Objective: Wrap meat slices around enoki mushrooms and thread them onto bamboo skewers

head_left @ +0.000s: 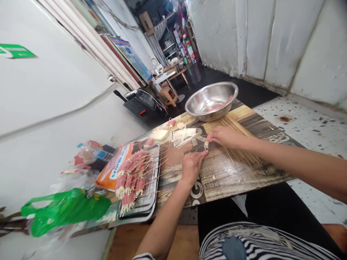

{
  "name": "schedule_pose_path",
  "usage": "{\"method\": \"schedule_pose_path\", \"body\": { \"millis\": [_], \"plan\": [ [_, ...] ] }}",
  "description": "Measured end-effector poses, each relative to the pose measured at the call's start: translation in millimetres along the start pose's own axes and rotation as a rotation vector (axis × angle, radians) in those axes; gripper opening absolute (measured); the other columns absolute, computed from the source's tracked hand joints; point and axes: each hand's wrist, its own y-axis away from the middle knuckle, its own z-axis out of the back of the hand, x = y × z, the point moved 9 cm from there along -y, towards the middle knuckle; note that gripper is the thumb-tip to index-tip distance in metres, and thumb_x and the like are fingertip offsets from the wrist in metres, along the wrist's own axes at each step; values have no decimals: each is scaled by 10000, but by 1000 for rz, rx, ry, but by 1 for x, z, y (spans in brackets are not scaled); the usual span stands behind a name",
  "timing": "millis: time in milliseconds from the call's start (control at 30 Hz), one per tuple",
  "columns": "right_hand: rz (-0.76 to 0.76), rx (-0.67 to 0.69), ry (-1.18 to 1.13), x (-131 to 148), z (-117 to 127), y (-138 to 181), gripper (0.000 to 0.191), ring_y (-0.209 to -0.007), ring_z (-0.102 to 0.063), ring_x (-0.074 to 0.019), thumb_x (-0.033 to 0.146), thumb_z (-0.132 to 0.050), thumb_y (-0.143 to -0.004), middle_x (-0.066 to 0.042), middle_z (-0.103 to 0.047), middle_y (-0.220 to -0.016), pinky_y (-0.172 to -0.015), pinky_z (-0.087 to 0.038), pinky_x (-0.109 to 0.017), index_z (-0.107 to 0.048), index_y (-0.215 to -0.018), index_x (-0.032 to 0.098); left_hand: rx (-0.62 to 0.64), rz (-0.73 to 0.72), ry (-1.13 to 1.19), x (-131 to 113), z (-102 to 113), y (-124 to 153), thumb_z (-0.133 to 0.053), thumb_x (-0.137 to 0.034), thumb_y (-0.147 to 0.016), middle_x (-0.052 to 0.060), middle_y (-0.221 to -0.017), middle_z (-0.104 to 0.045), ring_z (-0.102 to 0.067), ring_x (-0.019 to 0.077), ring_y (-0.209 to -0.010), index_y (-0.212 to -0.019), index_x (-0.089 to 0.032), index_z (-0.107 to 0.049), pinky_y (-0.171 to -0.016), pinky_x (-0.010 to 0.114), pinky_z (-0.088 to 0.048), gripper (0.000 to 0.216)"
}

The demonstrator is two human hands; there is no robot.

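My right hand (225,137) pinches a small enoki mushroom roll wrapped in pink meat (206,143) just above the table. Pale mushroom ends stick out of its lower side. My left hand (192,166) is close by, its fingers curled and pressed together, fingertips at the roll's lower end; whether they grip anything is hidden. Under and beside my right forearm lies a spread of bamboo skewers (238,144). Loose enoki mushrooms (184,135) lie ahead of my left hand. To the left, finished meat rolls on skewers (132,175) are piled on a metal tray (153,202).
A steel bowl (211,99) with some pink meat stands at the table's far edge. An orange and white bag (115,168), a green plastic bag (67,209) and a clear bottle (94,153) crowd the left end. Beyond are a stool (168,94) and a wall (271,39).
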Motion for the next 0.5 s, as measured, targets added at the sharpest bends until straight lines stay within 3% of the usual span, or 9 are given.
{"method": "schedule_pose_path", "body": {
  "millis": [167,333,500],
  "plan": [
    [-117,90,159,-13,6,20,279,-965,-617,-252,229,-480,-916,-159,-694,-936,-790,-426,-303,-715,-901,78,49,31,-6,4,-6,1,-504,-296,-956,53,-913,-729,-628,159,-815,-1054,-208,-712,-758,287,-465,245],
    [-210,147,199,-19,2,18,245,-899,-648,-234,127,-467,-870,-176,-701,-953,-725,-421,-291,-700,-927,77,52,22,-36,5,-15,-3,-498,-299,-959,57,-832,-718,-623,153,-782,-963,-197,-735,-741,280,-450,259],
    [-107,53,218,-19,5,17,247,-868,-631,-224,64,-452,-814,-147,-686,-929,-730,-415,-299,-671,-928,79,68,-2,-47,1,-15,-9,-477,-274,-967,53,-803,-708,-613,148,-758,-1024,-194,-720,-731,273,-441,262]
  ]
}}
